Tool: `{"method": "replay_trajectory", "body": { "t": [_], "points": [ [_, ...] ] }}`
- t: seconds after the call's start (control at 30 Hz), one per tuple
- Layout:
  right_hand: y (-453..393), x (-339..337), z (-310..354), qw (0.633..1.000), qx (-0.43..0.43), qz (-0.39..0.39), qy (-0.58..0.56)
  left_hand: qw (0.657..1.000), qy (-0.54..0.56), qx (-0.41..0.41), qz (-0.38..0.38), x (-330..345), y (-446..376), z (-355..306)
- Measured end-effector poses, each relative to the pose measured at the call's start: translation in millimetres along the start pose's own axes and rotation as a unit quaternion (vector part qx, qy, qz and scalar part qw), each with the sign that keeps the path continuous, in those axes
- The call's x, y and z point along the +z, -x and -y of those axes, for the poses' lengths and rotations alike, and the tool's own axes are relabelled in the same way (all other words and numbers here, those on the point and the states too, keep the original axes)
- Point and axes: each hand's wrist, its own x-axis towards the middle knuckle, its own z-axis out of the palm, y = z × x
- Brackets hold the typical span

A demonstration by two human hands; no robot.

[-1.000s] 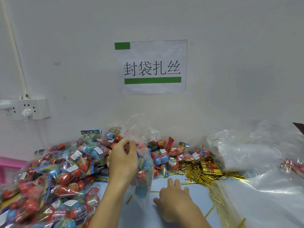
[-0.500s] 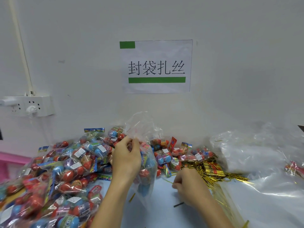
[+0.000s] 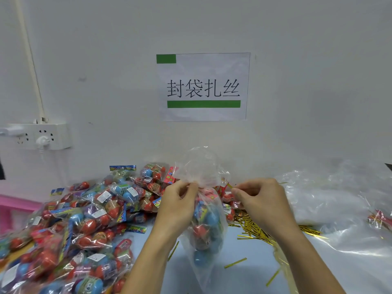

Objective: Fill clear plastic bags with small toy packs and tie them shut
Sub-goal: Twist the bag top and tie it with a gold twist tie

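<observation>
Bag: while it hangs mid-frame above the surface point(image 3: 233, 279), the clear bag point(image 3: 204, 225) holds blue and red toy packs.
Left hand point(image 3: 180, 205): fingers curled, pinching the gathered neck.
Right hand point(image 3: 259, 200): closed on a gold twist tie point(image 3: 229, 185) just beside the neck.
Handling: thin, slippery film, light load, I'd judge; best gripped at the bunched neck.
Lower left: heap of filled bags point(image 3: 70, 225).
Centre right: loose ties point(image 3: 254, 228).

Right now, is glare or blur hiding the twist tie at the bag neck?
Head view: the gold tie is sharp but mostly hidden by the right hand; the left hand pinches the clear bag neck; glare streaks the plastic sheets; lower-left packs are blurred.
</observation>
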Motion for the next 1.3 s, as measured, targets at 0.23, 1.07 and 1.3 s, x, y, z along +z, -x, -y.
{"method": "replay_trajectory", "body": {
  "t": [0.23,1.07,1.3],
  "points": [
    [1,2,5,0.999,-0.024,0.035,0.004,0.996,-0.004,0.024,0.084,8,8,-10],
    [5,5,3,0.978,0.022,0.153,-0.138,0.993,0.009,-0.001,0.121,17,12,-7],
    [5,2,2,0.96,0.015,0.222,-0.172,0.995,-0.012,-0.043,0.093,15,10,-3]
  ]
}}
